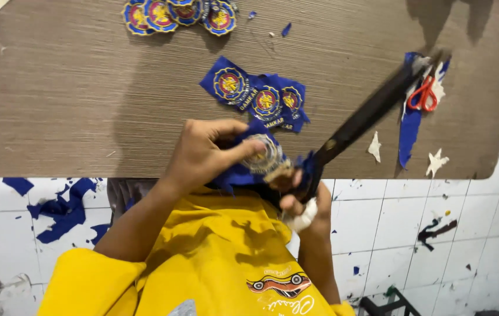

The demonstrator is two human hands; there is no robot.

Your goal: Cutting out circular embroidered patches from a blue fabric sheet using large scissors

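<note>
Right now the left hand (202, 153) pinches a blue cloth patch (259, 157) with a round embroidered emblem, thumb on top and fingers curled beneath, holding it just above the near edge of the desk (74, 99). The right hand (303, 206), one finger wrapped in white tape, is closed around the handles of large dark scissors (366, 117), whose blades slant up and away to the right, blurred. More cut-out blue patches (261, 96) lie in a loose cluster just beyond the hands, another group (173, 14) sits at the far edge, and small red-handled scissors (423, 93) rest on a blue strip to the right. Blue scraps (62, 208) litter the tiled floor. The risk, as I judge it, is that the blades meet the cloth very close to the left thumb; a slip could nick the finger or cut into the emblem's border. The patch, held in the air, could also twist as it is cut.
</note>
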